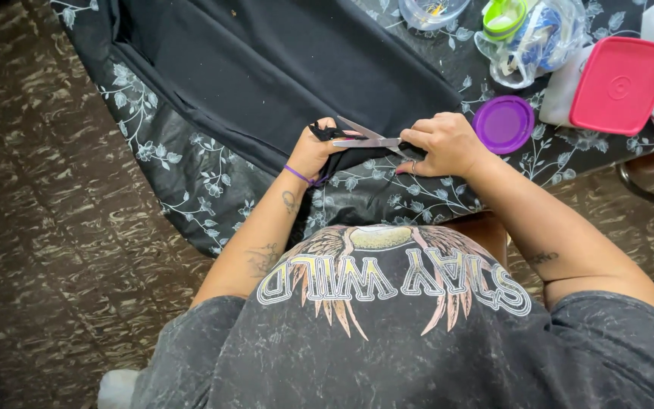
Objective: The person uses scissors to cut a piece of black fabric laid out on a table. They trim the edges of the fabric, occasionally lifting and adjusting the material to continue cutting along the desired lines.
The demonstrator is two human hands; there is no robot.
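I see my right hand (444, 145) closed around the handles of steel scissors (369, 136), their thin blades parted and pointing left. My left hand (318, 148) pinches a bunched edge of the black fabric (281, 64), soft and matte, at the table's near edge. The fabric spreads over a glossy black floral tablecloth (191, 170). A round purple lid (503, 123) and a pink rectangular box (619, 85) sit nearby.

black fabric (281, 68), open silver scissors (369, 138)
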